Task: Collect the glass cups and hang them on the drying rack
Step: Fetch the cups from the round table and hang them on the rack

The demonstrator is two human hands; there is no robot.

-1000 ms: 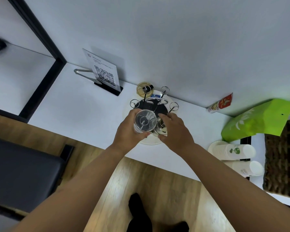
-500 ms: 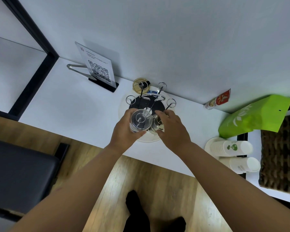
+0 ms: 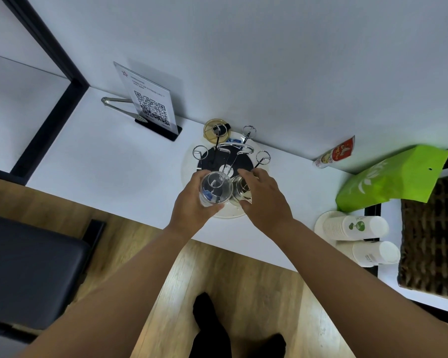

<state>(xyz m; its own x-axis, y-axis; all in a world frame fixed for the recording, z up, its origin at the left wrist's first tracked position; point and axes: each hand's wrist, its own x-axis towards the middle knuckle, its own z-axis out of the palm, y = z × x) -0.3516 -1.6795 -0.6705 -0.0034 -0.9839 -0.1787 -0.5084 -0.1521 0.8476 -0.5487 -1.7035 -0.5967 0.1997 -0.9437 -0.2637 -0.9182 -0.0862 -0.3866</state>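
Note:
A chrome drying rack [image 3: 230, 153] with looped wire arms stands on a round white tray [image 3: 186, 166] against the wall. My left hand [image 3: 192, 205] grips a clear glass cup [image 3: 215, 188] bottom-up over the tray's near-left side, and a rack loop shows through the glass. Just to its right, my right hand [image 3: 264, 200] wraps a second glass cup [image 3: 241, 191], also over the near part of the tray. An amber cup [image 3: 216, 127] sits upside down on a far-left rack arm.
A QR-code sign stand [image 3: 150, 104] and metal tongs [image 3: 122, 107] stand left of the rack. At the right are a red sachet [image 3: 334, 153], a green bag [image 3: 391, 182], stacked paper cups [image 3: 354, 226] and a woven basket [image 3: 432, 239]. A dark bench [image 3: 29, 270] is at lower left.
Both hands stay at the near side of the rack with their cups; the left cup has settled slightly lower over a rack arm. The view has shifted a little.

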